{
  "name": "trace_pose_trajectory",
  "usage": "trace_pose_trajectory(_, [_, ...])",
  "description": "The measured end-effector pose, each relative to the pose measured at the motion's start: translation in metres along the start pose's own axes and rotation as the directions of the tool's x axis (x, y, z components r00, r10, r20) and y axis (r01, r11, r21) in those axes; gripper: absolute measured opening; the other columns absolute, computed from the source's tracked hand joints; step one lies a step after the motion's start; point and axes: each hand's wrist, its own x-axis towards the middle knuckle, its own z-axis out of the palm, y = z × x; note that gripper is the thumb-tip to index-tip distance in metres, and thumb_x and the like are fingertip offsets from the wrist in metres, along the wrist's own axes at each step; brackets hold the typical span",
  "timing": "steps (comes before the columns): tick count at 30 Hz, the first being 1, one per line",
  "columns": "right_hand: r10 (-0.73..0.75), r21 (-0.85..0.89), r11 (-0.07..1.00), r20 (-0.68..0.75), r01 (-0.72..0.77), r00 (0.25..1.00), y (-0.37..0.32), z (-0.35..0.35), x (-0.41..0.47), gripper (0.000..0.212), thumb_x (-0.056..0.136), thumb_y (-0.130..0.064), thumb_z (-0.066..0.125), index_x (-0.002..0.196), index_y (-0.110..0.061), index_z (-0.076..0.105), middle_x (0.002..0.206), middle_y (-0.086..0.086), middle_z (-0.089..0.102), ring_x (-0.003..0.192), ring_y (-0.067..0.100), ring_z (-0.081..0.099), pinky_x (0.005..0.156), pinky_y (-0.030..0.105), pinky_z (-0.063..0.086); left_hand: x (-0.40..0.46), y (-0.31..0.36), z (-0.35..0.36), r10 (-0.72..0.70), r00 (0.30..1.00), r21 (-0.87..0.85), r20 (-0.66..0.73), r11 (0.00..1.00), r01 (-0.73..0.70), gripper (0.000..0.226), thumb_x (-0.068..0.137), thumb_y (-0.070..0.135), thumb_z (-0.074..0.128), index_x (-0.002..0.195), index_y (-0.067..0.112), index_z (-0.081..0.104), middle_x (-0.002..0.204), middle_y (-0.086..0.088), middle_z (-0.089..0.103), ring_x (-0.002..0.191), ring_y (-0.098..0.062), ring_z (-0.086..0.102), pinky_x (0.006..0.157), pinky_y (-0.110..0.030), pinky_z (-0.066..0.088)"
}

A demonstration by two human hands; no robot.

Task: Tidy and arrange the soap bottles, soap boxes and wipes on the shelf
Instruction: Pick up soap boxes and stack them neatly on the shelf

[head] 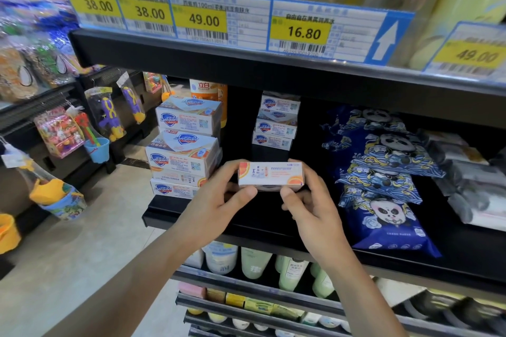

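2 hands pinch 1 soap box (270, 175) between them, left hand (219, 197) and right hand (309, 200) at its ends.

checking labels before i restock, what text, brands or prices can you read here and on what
"38.00": first price tag
"38.00": second price tag
"49.00": third price tag
"16.80": fourth price tag
"49.00": far-right price tag
"Safeguard": stacked soap boxes
"立白": orange bottle
Held soap box print: too blurred.

White soap box (270, 175) with orange slices; navy panda-print wipes (388, 216); possibly grey packs (471, 194) beside.
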Motion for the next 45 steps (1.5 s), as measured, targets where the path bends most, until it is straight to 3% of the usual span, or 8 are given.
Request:
trace_pose_trajectory(4, [-0.020, 0.011, 1.000, 0.007, 0.020, 1.000, -0.002, -0.001, -0.001, 0.044, 0.098, -0.042, 0.062, 0.138, -0.057, 0.051, 0.131, -0.022, 0.054, 0.103, 0.016, 0.067, 0.093, 0.034, 0.057, 0.000, 0.000, 0.000, 0.007, 1.000, 0.000, 0.003, 1.000, -0.007, 0.045, 0.098, 0.046, 0.059, 0.141, 0.041, 0.048, 0.139, 0.022, 0.063, 0.128, 0.000, 0.060, 0.106, -0.030, 0.052])
trace_pose_trajectory(7, [-0.016, 0.021, 1.000, 0.010, 0.016, 1.000, -0.001, -0.001, -0.001, 0.042, 0.103, -0.033, 0.062, 0.135, -0.058, 0.051, 0.130, -0.024, 0.054, 0.103, 0.015, 0.068, 0.090, 0.030, 0.057, -0.001, 0.001, -0.001, 0.009, 1.000, -0.004, -0.002, 1.000, -0.009, 0.041, 0.098, 0.046, 0.059, 0.138, 0.042, 0.051, 0.137, 0.022, 0.064, 0.126, 0.000, 0.061, 0.105, -0.029, 0.053])
trace_pose_trajectory(15, [0.055, 0.034, 0.998, 0.010, -0.055, 0.998, 0.001, 0.001, -0.001, 0.048, 0.094, -0.052, 0.060, 0.141, -0.039, 0.057, 0.133, -0.010, 0.066, 0.111, 0.016, 0.067, 0.099, 0.046, 0.056, -0.004, 0.002, 0.000, -0.031, 0.999, 0.000, -0.011, 1.000, 0.031, 0.037, 0.093, 0.055, 0.057, 0.128, 0.044, 0.055, 0.126, 0.024, 0.070, 0.118, 0.000, 0.066, 0.102, -0.033, 0.056])
trace_pose_trajectory(18, [0.054, 0.051, 0.997, 0.018, -0.055, 0.998, -0.002, 0.001, -0.002, 0.045, 0.104, -0.035, 0.061, 0.147, -0.036, 0.051, 0.128, -0.013, 0.070, 0.112, 0.014, 0.068, 0.101, 0.046, 0.055, -0.004, 0.003, -0.001, -0.042, 0.999, 0.013, -0.012, 0.999, 0.042, 0.038, 0.094, 0.055, 0.056, 0.129, 0.039, 0.057, 0.123, 0.024, 0.072, 0.115, 0.002, 0.067, 0.099, -0.030, 0.057])
trace_pose_trajectory(27, [0.017, 0.031, 0.999, 0.109, -0.021, 0.994, -0.011, -0.005, -0.006, 0.093, 0.093, -0.015, 0.077, 0.154, -0.058, 0.023, 0.129, -0.022, 0.063, 0.113, 0.013, 0.067, 0.095, 0.037, 0.056, -0.003, 0.003, 0.000, -0.054, 0.998, 0.036, -0.021, 0.998, 0.055, 0.036, 0.096, 0.055, 0.056, 0.126, 0.034, 0.061, 0.118, 0.026, 0.073, 0.112, 0.002, 0.068, 0.096, -0.025, 0.057])
trace_pose_trajectory(33, [-0.040, -0.009, 0.999, 0.100, 0.041, 0.994, -0.007, -0.003, -0.005, 0.095, 0.088, 0.004, 0.074, 0.145, -0.060, 0.033, 0.124, -0.016, 0.063, 0.100, 0.018, 0.067, 0.078, 0.025, 0.053, -0.004, 0.005, 0.000, -0.085, 0.996, 0.022, -0.022, 0.996, 0.086, 0.040, 0.094, 0.059, 0.054, 0.124, 0.035, 0.062, 0.115, 0.027, 0.074, 0.110, 0.003, 0.068, 0.096, -0.028, 0.058])
trace_pose_trajectory(39, [-0.042, 0.021, 0.999, 0.062, 0.041, 0.997, -0.003, -0.001, -0.005, 0.081, 0.090, 0.001, 0.076, 0.142, -0.052, 0.044, 0.134, 0.002, 0.061, 0.107, 0.021, 0.067, 0.085, 0.037, 0.060, -0.003, 0.005, 0.001, -0.098, 0.994, 0.023, -0.037, 0.995, 0.099, 0.041, 0.093, 0.062, 0.054, 0.122, 0.034, 0.064, 0.113, 0.022, 0.076, 0.108, -0.003, 0.070, 0.097, -0.037, 0.058])
trace_pose_trajectory(45, [-0.013, 0.071, 0.997, 0.041, 0.010, 0.999, -0.005, -0.002, -0.005, 0.077, 0.086, -0.002, 0.079, 0.141, -0.047, 0.048, 0.134, 0.001, 0.059, 0.099, 0.033, 0.067, 0.086, 0.058, 0.057, -0.003, 0.009, -0.002, -0.095, 0.995, 0.007, -0.010, 0.995, 0.095, 0.044, 0.096, 0.064, 0.043, 0.113, 0.031, 0.066, 0.107, 0.022, 0.076, 0.104, 0.002, 0.068, 0.088, -0.020, 0.048])
